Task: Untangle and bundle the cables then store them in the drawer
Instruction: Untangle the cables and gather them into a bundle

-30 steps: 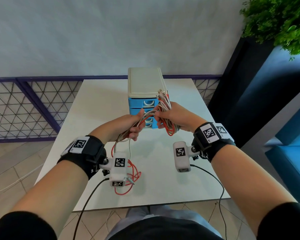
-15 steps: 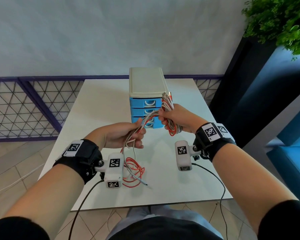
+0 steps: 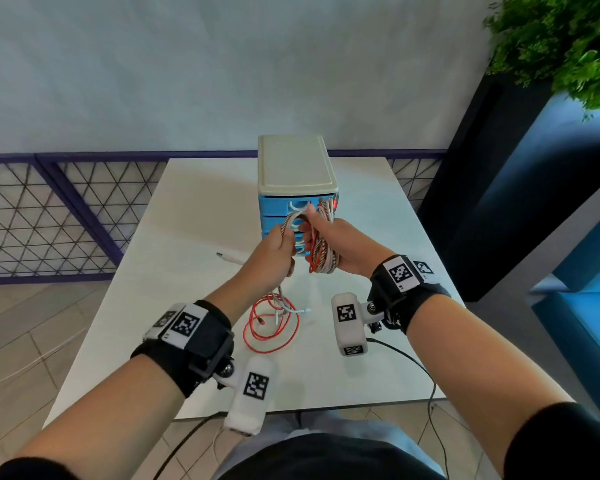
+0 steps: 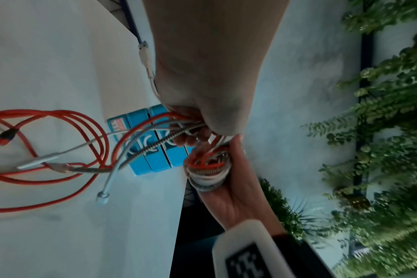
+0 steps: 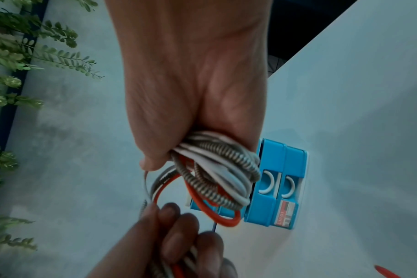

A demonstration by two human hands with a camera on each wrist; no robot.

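Loose red cable loops [image 3: 271,327] lie on white table [image 3: 153,271] nearest you, plug ends among them. Your left hand [image 3: 271,252] at 11 o'clock above them, fingers curled round strands. Your right hand [image 3: 340,247] at 1 o'clock grips coiled cable bundle [image 3: 321,251]. Blue drawer unit [image 3: 281,211] at 12 o'clock behind hands, drawers closed.

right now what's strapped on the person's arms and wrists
Each wrist wears a black band with white square-coded tags. A white camera pod with a coded tag hangs from each band, trailing a thin black cable. Black sleeves cover the upper forearms.
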